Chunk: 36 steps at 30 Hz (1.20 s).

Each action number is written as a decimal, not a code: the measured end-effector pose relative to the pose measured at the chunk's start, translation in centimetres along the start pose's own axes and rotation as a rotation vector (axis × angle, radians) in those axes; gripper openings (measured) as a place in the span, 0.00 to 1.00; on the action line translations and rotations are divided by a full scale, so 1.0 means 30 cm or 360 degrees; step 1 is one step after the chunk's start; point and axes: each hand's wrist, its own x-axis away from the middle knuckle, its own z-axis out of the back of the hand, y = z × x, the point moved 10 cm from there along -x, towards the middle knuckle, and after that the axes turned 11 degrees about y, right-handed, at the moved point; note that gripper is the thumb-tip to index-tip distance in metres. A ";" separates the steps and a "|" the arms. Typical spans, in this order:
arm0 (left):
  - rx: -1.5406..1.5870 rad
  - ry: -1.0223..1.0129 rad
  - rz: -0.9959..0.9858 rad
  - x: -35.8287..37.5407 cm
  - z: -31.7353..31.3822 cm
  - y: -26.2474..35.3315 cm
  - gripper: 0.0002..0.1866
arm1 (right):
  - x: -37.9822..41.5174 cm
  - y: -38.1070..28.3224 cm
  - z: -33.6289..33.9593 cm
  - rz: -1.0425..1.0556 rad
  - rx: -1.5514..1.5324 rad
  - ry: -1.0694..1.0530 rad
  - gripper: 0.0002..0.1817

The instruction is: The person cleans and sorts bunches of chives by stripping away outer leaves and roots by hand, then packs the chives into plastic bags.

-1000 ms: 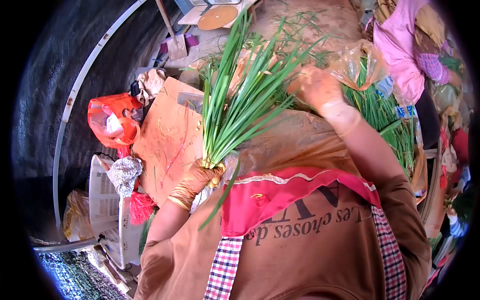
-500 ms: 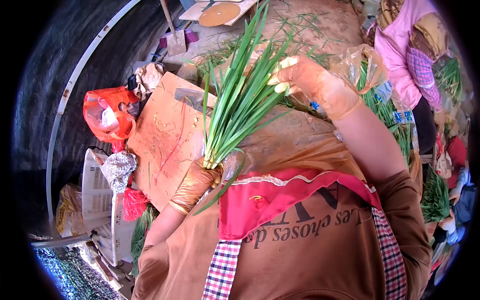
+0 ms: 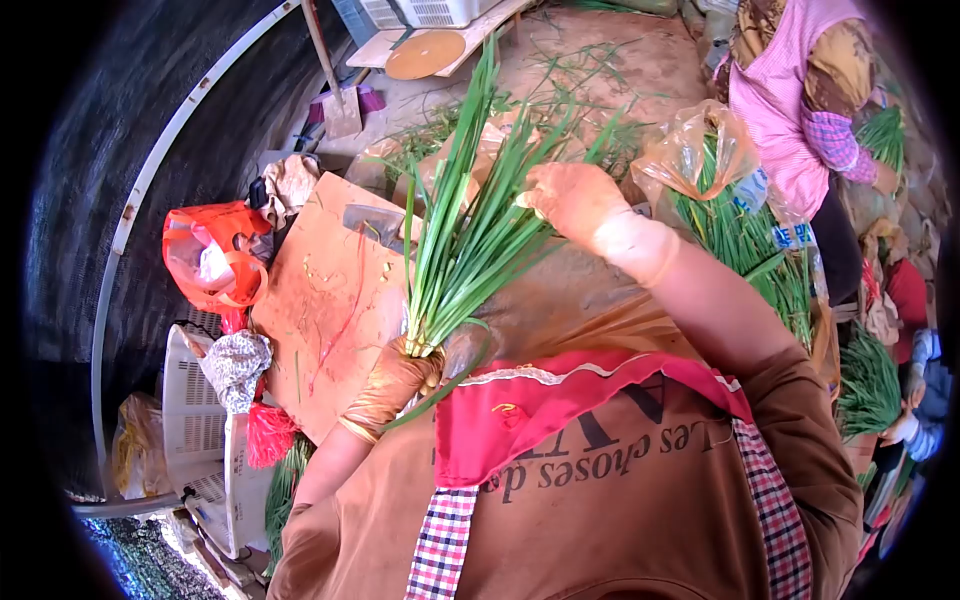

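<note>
My left hand (image 3: 395,382), in a thin tan glove, is closed round the pale base of a bunch of garlic chives (image 3: 465,230). The long flat leaves fan up and to the right, and one leaf bends down over the wrist. My right hand (image 3: 580,205), also gloved, is at the right edge of the leaves near their tips. Its fingers are curled together, and whatever they pinch is hidden. Left of the bunch lies a tilted wooden board (image 3: 315,290) with a red string (image 3: 340,330) and scraps on it.
An orange-red bag (image 3: 215,258) and a white plastic crate (image 3: 190,410) stand at left. Bagged chives (image 3: 740,220) are at right, beside a person in a pink apron (image 3: 785,110). Another person's hands (image 3: 905,415) hold greens. A shovel (image 3: 340,110) stands behind.
My right hand has moved slightly left and down, and its spread fingers have curled together. My left hand still grips the chives. The person in pink has reached an arm toward greens.
</note>
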 end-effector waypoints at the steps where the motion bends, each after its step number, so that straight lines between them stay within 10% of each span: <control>1: 0.0021 -0.0003 -0.0012 -0.007 -0.002 -0.004 0.03 | 0.006 0.018 -0.023 -0.0056 0.0083 0.0055 0.13; 5: 0.0189 -0.0023 -0.0092 -0.048 -0.012 -0.034 0.03 | 0.047 0.082 -0.093 -0.1547 -0.1645 0.0041 0.14; 8: 0.0354 -0.0052 -0.0134 -0.083 -0.018 -0.078 0.02 | 0.016 0.070 -0.063 -0.1328 -0.1239 -0.0118 0.14; 9: 0.0434 -0.0068 -0.0140 -0.099 -0.022 -0.098 0.02 | -0.034 0.044 -0.009 -0.0711 -0.0511 -0.0059 0.12; 13: 0.0559 -0.0084 -0.0182 -0.148 -0.037 -0.147 0.03 | 0.053 0.133 -0.119 -0.1741 -0.1423 0.0057 0.14; 20: 0.0310 0.0052 -0.0353 -0.110 -0.014 -0.057 0.03 | 0.035 0.210 -0.144 -0.1465 -0.0635 -0.0097 0.16; 22: 0.0275 0.0063 -0.0267 -0.112 -0.013 -0.078 0.03 | 0.063 0.402 -0.124 -0.1930 -0.1645 0.0447 0.10; 24: -0.0010 0.0101 -0.0209 -0.069 0.000 -0.031 0.03 | 0.007 0.483 0.077 -0.1744 -0.1413 0.0824 0.10; 36: -0.0042 0.0036 -0.0188 -0.046 0.001 0.014 0.04 | 0.050 0.321 -0.063 -0.2181 -0.1792 -0.0301 0.16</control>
